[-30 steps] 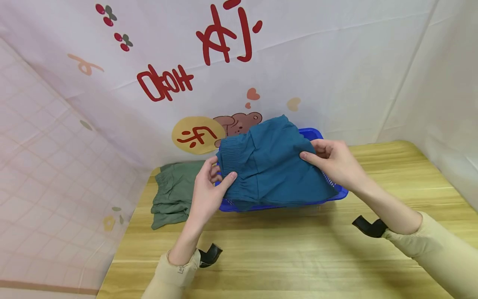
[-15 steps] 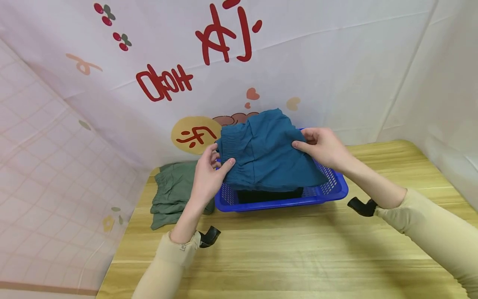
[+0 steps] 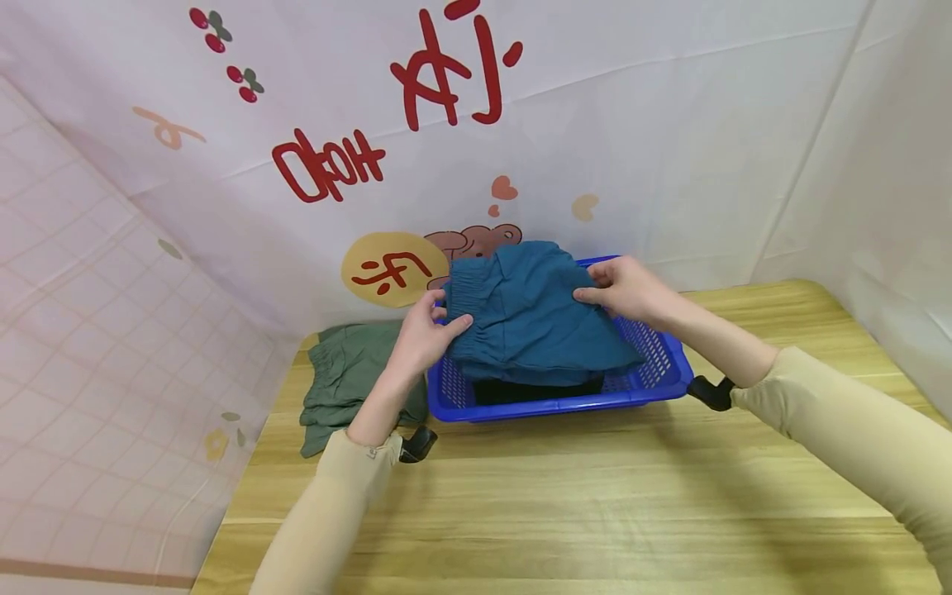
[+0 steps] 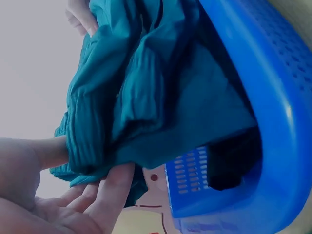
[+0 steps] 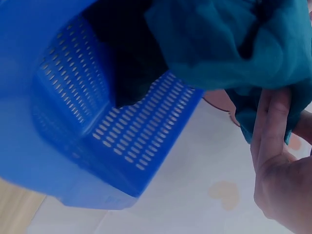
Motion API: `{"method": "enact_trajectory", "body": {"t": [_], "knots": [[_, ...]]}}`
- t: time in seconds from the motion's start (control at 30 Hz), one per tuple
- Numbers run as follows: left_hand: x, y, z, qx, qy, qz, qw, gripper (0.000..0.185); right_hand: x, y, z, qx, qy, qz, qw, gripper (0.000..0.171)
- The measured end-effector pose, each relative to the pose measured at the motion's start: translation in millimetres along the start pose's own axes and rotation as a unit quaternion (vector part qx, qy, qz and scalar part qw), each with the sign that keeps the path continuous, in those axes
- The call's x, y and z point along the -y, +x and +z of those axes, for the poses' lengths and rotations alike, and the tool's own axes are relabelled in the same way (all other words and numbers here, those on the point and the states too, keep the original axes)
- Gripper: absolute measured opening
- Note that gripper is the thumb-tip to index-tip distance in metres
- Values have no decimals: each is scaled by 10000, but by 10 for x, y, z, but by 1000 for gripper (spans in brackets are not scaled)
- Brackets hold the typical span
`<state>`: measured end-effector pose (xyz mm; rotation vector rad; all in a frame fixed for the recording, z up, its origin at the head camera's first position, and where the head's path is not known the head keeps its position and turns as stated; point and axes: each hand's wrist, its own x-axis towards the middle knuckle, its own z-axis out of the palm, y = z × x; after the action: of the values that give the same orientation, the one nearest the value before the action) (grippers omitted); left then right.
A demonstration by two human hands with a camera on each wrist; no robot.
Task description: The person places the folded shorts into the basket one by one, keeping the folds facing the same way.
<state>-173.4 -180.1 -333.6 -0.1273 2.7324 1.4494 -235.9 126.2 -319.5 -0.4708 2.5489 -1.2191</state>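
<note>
Teal shorts (image 3: pixel 531 318) over blue basket (image 3: pixel 669 382), pinched between left grip (image 3: pixel 424 335) and right grip (image 3: pixel 628 289).

The left wrist view looks up along a teal garment (image 4: pixel 146 97) bunched into thick folds, its ribbed, gathered band hanging at the lower left. The left hand (image 4: pixel 53 195) fills the bottom left corner: its thumb presses against the band from the left while its fingers (image 4: pixel 114 187) lie under the cloth, pinching the edge between them. At the top left a bit of another hand (image 4: pixel 80 14) touches the garment's upper edge. To the right rises the blue basket (image 4: pixel 263 97), its wall pierced with rows of small slots, and something dark (image 4: pixel 234 161) lies inside it beneath the teal cloth. A pale backdrop (image 4: pixel 29 73) fills the left side
</note>
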Motion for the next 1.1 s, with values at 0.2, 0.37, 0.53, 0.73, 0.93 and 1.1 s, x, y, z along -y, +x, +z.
{"method": "enact_trajectory", "body": {"t": [0.2, 0.37, 0.53, 0.73, 0.93, 1.1], "knots": [[69, 160, 18, 449, 262, -260, 9983, 72, -72, 115, 57, 490, -143, 252, 9984, 39], [120, 287, 73, 971, 452, -409, 9934, 70, -142, 208, 135, 886, -290, 407, 9948, 39], [103, 330, 135, 1261, 546, -554, 9890, 67, -173, 273, 206, 1164, -528, 554, 9903, 42], [140, 341, 211, 1444, 876, -685, 9833, 68, -172, 286, 236, 1647, -773, 798, 9801, 53], [160, 349, 275, 1474, 1648, -741, 9724, 73, -138, 268, 252, 1954, -1011, 696, 9730, 79], [154, 373, 347, 1260, 2229, -522, 9653, 84, -121, 296, 302, 1908, -2052, 259, 9596, 95]]}}
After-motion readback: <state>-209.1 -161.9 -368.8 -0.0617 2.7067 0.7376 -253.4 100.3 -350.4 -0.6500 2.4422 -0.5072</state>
